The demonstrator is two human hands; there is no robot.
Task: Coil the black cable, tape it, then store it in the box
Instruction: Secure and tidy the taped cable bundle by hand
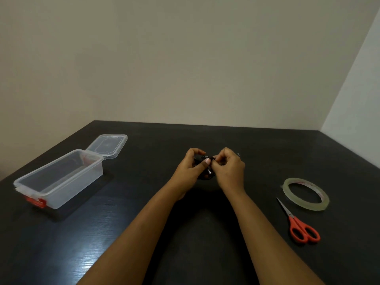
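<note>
We are holding a small, coiled bundle of black cable in mid-scene, our left hand curling around it and our right hand pinching its top. A roll of clear tape is lying flat at the right, a little nearer. A clear plastic box is sitting open at the left, its lid leaning back at the far end and its red latch pointing near.

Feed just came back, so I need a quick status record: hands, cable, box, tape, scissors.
left hand: grips the black cable
right hand: pinches the bundle's top
black cable: bunched between both hands; taped or not, cannot tell
box: clear, lid open, nothing visible inside, table's left
tape roll: lying flat, right side
scissors: orange handles, blades closed, just beside the roll, nearer the person
</note>
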